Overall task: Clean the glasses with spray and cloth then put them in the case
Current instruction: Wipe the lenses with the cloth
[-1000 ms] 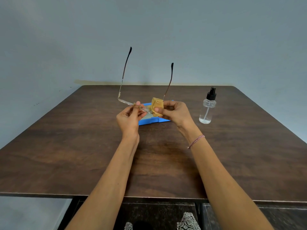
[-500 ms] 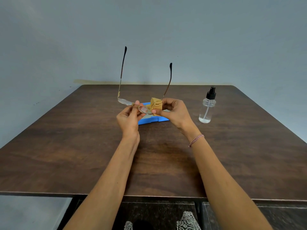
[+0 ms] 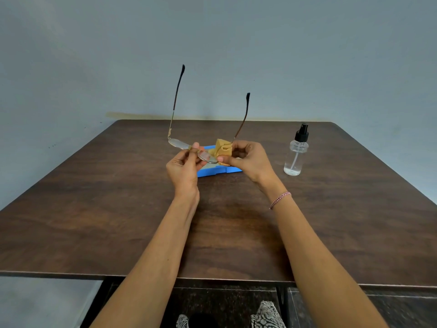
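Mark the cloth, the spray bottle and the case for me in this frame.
cloth (image 3: 223, 147): head view, on its folded upper part.
spray bottle (image 3: 294, 159): head view, on the clear body below the black nozzle.
case (image 3: 212, 173): head view, on its blue front edge.

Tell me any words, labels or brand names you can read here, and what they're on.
None can be read. The spray bottle is clear, with no label showing. The blue case, the cloth and the glasses show no print.
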Demonstrator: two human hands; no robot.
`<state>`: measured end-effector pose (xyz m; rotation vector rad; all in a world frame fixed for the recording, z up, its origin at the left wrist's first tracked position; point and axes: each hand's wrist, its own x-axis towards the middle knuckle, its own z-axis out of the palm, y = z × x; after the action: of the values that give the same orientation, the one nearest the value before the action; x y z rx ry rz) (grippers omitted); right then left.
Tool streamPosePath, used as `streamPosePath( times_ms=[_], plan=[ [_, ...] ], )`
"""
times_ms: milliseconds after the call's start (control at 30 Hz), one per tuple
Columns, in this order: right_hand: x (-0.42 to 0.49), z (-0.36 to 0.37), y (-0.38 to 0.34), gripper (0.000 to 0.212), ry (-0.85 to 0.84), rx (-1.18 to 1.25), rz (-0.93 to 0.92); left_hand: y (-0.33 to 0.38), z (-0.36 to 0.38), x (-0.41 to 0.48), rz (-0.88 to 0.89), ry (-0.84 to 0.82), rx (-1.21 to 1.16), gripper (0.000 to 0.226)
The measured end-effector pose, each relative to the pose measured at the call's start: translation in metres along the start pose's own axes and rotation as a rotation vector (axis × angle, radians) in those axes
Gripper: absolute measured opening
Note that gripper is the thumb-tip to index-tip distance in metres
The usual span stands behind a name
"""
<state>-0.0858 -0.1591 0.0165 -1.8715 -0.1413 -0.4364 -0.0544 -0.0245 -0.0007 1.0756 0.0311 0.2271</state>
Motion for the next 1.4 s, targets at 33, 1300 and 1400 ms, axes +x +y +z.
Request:
streamPosePath(
  times_ms=[33, 1300, 1400],
  plan=[
    [0.001, -0.001, 0.000, 0.019, 0.018, 0.026, 0.001, 0.000, 0.000, 0.000, 0.001, -0.004, -0.002, 0.009],
    [0.010, -0.026, 0.003, 0.012, 0.412, 0.519, 0.126, 0.003, 0.000, 0.000, -0.093, -0.343, 0.058, 0.009],
    [0.006, -0.018, 0.004, 0.026, 0.135, 0.326, 0.262, 0.003, -0.003, 0.002, -0.094, -0.285, 0.008, 0.012]
  ],
)
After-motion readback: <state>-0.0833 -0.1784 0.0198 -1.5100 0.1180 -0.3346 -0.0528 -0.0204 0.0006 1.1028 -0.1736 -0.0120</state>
